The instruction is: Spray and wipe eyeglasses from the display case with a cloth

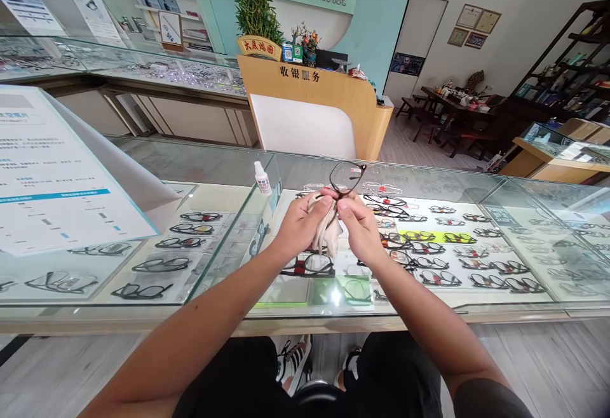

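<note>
Both hands are close together above the glass display counter (295,319). My left hand (305,218) is closed on a pale cloth (328,234), which hangs down between the hands. My right hand (358,221) pinches a pair of dark-framed glasses (347,178); one lens stands up above the fingers. The lower part of the glasses is hidden by the cloth and fingers. A small white spray bottle (262,178) stands upright on the glass, to the left of and beyond my hands.
Under the glass lie several rows of eyeglasses (439,278). A large printed sign (61,170) stands on the counter at the left. Beyond the counter is a wooden cashier desk (309,78) with a plant (255,8).
</note>
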Tool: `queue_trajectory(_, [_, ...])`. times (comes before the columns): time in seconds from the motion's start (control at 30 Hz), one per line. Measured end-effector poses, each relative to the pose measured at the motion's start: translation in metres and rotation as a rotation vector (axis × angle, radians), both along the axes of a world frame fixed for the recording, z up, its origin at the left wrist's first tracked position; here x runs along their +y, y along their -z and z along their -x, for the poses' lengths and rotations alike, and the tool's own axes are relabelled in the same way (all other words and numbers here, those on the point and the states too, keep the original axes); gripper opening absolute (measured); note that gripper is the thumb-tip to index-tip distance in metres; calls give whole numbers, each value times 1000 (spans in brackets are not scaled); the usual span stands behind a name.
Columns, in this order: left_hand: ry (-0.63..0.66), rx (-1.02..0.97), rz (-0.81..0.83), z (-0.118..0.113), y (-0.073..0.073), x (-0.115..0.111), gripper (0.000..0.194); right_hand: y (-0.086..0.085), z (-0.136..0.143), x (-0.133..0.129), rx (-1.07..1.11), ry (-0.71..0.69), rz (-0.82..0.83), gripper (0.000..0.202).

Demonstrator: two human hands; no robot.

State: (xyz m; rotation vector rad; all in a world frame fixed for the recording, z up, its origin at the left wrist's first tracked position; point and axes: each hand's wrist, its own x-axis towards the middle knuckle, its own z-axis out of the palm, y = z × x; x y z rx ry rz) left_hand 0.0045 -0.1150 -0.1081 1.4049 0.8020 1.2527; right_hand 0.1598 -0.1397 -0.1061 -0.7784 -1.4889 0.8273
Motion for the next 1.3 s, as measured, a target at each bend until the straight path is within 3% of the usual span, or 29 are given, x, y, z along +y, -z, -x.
queue_trajectory(0.13, [14, 52, 2, 2, 2, -1, 64, -2, -3, 1, 5, 25, 26, 52])
queue_trajectory(0.3, [206, 68, 122, 8, 2, 0, 68, -1, -9, 6, 110, -8, 82, 37])
queue_trajectory(0.43, [299, 93, 92, 11, -5, 0, 62, 5, -13, 12, 174, -16, 159, 38])
queue_trajectory(0.63, [234, 9, 62, 3, -2, 1, 66, 9, -7, 13, 146, -15, 156, 44])
queue_trajectory(0.83, [33, 27, 25, 1, 4, 3, 59, 4, -1, 8, 56, -1, 62, 48])
queue_trajectory(1.03, [94, -21, 157, 4, 9, 7, 62, 1, -7, 7, 72, 36, 33, 40])
queue_trajectory(1.13, [40, -66, 204, 7, 12, 13, 62, -2, -15, 9, 121, 126, -3, 35])
queue_trajectory(1.3, [-58, -307, 373, 13, -2, 23, 73, -10, -29, 12, 133, 279, -124, 30])
